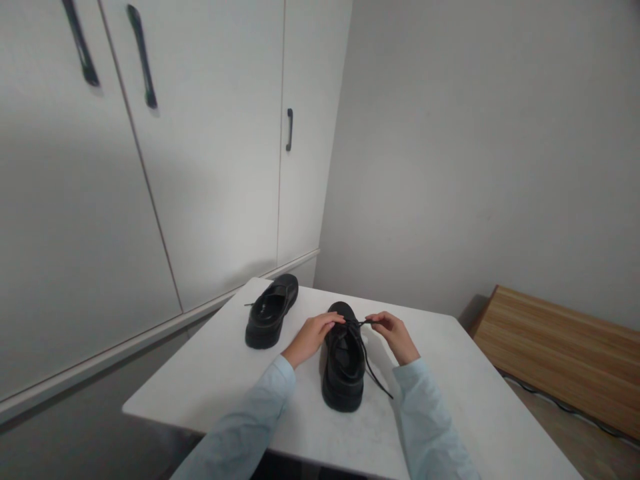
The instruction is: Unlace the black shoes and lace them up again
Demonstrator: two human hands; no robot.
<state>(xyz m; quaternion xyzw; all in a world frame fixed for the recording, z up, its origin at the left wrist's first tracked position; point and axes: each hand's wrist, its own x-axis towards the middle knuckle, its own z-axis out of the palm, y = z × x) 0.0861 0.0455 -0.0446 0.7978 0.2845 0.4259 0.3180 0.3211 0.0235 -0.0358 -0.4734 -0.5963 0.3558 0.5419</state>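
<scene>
A black lace-up shoe (343,392) stands on the white table, its heel towards me and its toe pointing away. My right hand (399,337), just right of the shoe, pinches a black shoelace (376,375) and holds a stretch of it taut out to the side. One loose lace end trails down onto the table. On the left side of the lacing, my left hand (311,338) is closed with thumb and fingers together at the lace; its fingertips partly cover the knot area. The second black shoe (264,333) sits apart to the left, with a short lace end sticking out.
The white table (210,390) has its far edge near a grey wall. White cupboards (215,147) with dark handles line the left side. At the right, a wood-grain board (560,353) lies low beyond the table, with a cable (565,405) along its lower edge.
</scene>
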